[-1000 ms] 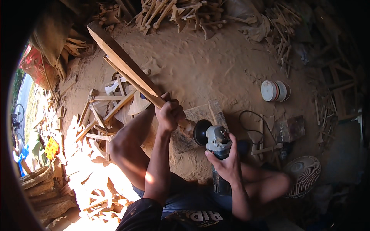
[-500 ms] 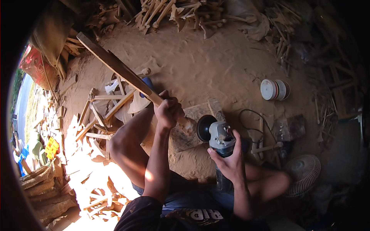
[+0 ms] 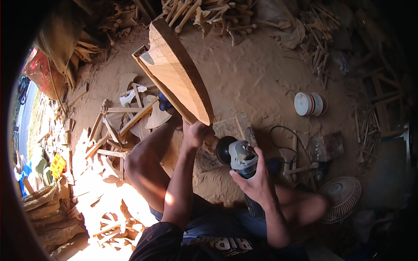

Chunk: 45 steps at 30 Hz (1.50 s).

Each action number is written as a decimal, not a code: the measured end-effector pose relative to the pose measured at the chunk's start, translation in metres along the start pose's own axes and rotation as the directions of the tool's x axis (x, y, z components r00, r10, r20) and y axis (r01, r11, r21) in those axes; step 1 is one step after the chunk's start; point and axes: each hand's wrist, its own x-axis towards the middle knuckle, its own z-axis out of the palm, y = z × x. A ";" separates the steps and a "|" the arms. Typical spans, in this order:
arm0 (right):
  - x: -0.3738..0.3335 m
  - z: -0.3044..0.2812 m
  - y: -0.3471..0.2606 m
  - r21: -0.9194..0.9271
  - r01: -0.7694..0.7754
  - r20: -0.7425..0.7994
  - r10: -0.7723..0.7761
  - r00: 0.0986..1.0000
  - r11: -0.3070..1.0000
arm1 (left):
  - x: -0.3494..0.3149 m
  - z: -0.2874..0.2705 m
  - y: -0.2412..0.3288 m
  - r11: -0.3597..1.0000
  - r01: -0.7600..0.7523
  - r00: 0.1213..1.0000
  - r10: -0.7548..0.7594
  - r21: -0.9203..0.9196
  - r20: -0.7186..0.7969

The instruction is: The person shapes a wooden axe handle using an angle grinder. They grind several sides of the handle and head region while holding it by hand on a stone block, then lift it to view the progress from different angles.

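My left hand (image 3: 197, 132) is closed round the handle of a carved wooden piece (image 3: 180, 78). Its broad, blade-like part rises away from me, the pale flat face turned up, and the handle's knobbed end sticks out on the right of my fist. My right hand (image 3: 259, 185) grips a grey and black angle grinder (image 3: 244, 157) around its body. The grinder's round black disc (image 3: 224, 150) faces left, right beside the knobbed end; whether they touch I cannot tell. Beneath lies a dusty board (image 3: 204, 161) between my bent legs.
Wooden pieces and frames (image 3: 117, 117) lie by my left knee. More carved sticks (image 3: 204, 15) are heaped at the far side. A white tub (image 3: 303, 104) stands on the sandy floor at right. A black cable (image 3: 285, 127) and a fan (image 3: 341, 198) are near my right knee.
The wooden piece has turned in my left hand, from edge-on to showing its broad face, and its far end swung right. The grinder shifted slightly left.
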 end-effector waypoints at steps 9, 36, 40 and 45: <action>-0.014 0.009 0.002 -0.003 0.088 -0.156 -0.087 0.984 0.996 | 0.012 0.007 0.006 0.989 0.067 0.980 -0.090 -0.136 -0.176; -0.013 0.016 -0.001 -0.151 -0.001 -0.125 -0.018 0.992 0.989 | 0.007 0.010 0.010 0.995 0.028 0.977 -0.049 -0.099 -0.210; -0.017 0.010 0.004 0.001 0.023 -0.257 -0.022 0.966 1.000 | 0.013 0.001 0.013 0.979 0.050 0.945 -0.110 -0.197 -0.308; -0.011 -0.002 0.022 0.055 0.111 -0.225 -0.096 0.969 0.992 | 0.015 0.003 0.014 0.959 0.155 0.880 -0.243 -0.237 -0.408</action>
